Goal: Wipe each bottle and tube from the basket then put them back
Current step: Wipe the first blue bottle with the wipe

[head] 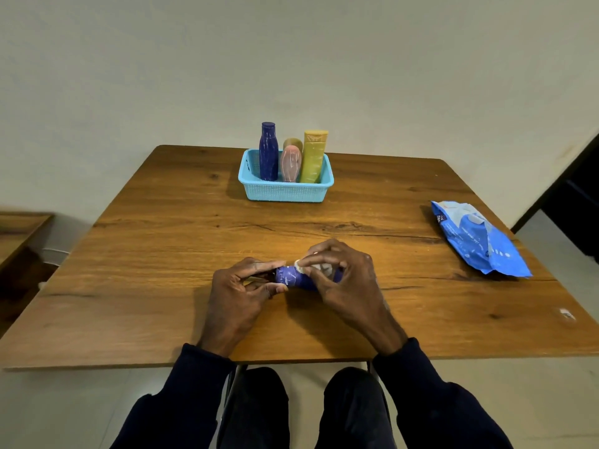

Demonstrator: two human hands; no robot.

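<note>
Holding purple tube (296, 277) between left hand (241, 291), right hand (343, 280), wipe (312, 265) pressed on top

Single head-worn wide-angle view, facing forward and down.
It looks from the table's (162, 254) near edge across to the basket (285, 191) and wall (129, 76) at the far side, closest over the near half.

Soft, fairly bright indoor light; the light-blue plastic mesh basket (285, 192) casts a faint shadow leftward on the brown wooden counter (162, 254). Wide-angle bowing at edges.
</note>
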